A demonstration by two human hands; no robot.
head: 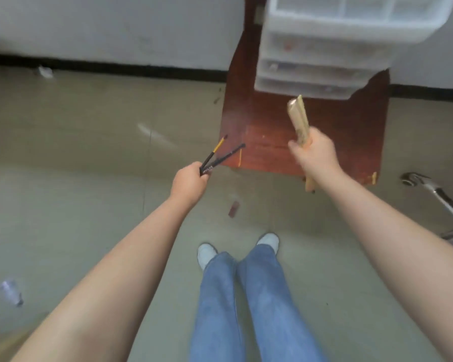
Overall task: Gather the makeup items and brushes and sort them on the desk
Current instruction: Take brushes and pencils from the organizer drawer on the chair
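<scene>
My left hand [188, 182] grips two thin makeup brushes [220, 155] by their black handles; one has a yellow ferrule, and their tips fan out toward the desk's front left corner. My right hand [315, 155] grips a bundle of tan, gold-toned makeup items [298, 117] that points up and away over the desk. A tan handle end sticks out below this hand. The reddish-brown wooden desk [272, 137] stands ahead of me against the wall. A clear plastic drawer organizer [324, 64] sits at the desk's back.
My legs in blue jeans and light shoes [268, 241] stand on a pale tiled floor. A small reddish item [233, 209] lies on the floor in front of the desk. Scraps of litter [11, 291] lie at left, and a chrome chair base [434, 194] is at right.
</scene>
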